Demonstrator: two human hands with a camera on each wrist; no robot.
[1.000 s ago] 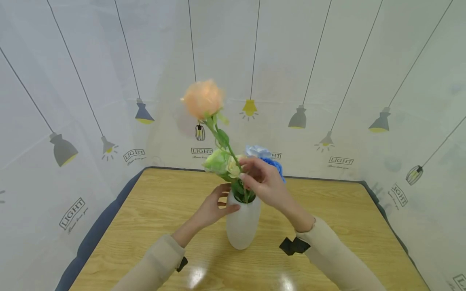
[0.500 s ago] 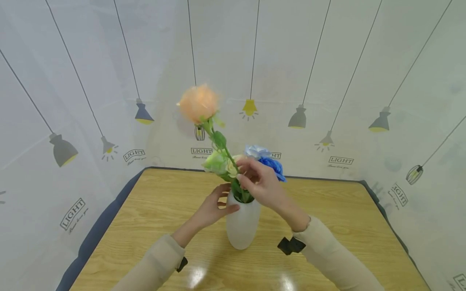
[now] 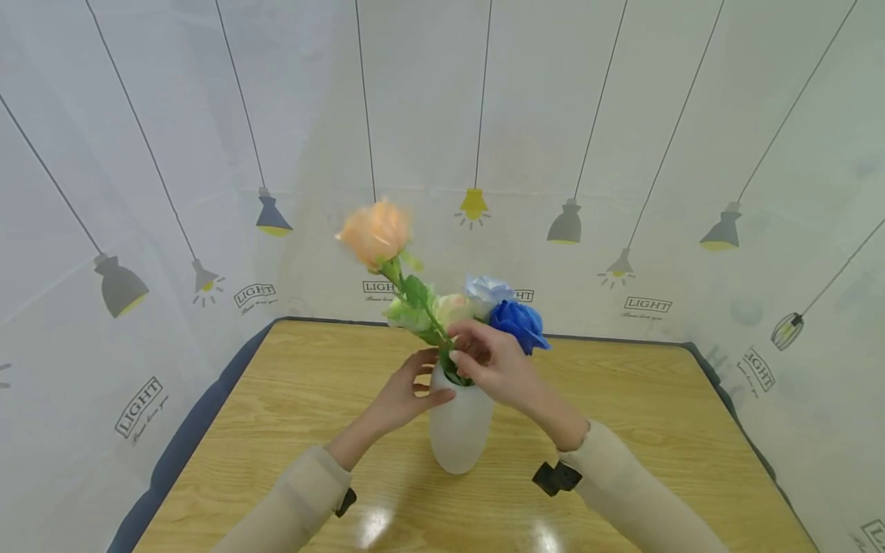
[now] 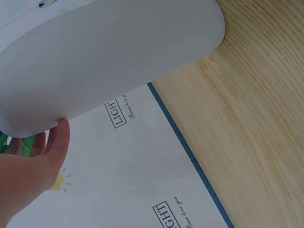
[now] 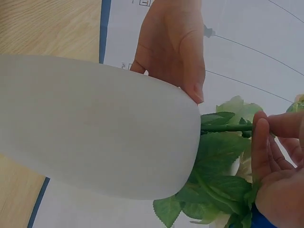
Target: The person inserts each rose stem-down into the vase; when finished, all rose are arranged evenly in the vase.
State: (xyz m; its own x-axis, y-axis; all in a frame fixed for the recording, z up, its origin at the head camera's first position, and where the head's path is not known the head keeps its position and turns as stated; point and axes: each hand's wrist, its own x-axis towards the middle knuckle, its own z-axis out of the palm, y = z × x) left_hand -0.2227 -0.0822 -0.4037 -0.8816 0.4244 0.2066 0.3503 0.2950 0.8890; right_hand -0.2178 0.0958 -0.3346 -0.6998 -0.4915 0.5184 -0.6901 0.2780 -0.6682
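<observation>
A white vase [image 3: 461, 432] stands upright on the table. My left hand [image 3: 404, 393] holds it near the rim, with the thumb on the near side. Between thumb and fingertips, my right hand [image 3: 499, 367] pinches the green stem of a peach artificial rose [image 3: 376, 233], just above the vase mouth. That stem [image 5: 228, 128] runs into the vase in the right wrist view; its lower end is hidden inside. The peach bloom leans up and left. Around it in the vase are a dark blue rose [image 3: 518, 324], a pale blue rose [image 3: 488, 289], a cream rose [image 3: 452, 309] and a pale green bloom [image 3: 406, 315].
The wooden table [image 3: 290, 430] has a dark blue edge at the back and sides. Behind it hangs a white backdrop [image 3: 622, 115] printed with lamps. Green leaves [image 5: 221, 154] crowd the vase mouth.
My right hand has moved slightly down towards the vase mouth with the stem, and the peach rose has dropped lower. My left hand stays on the vase.
</observation>
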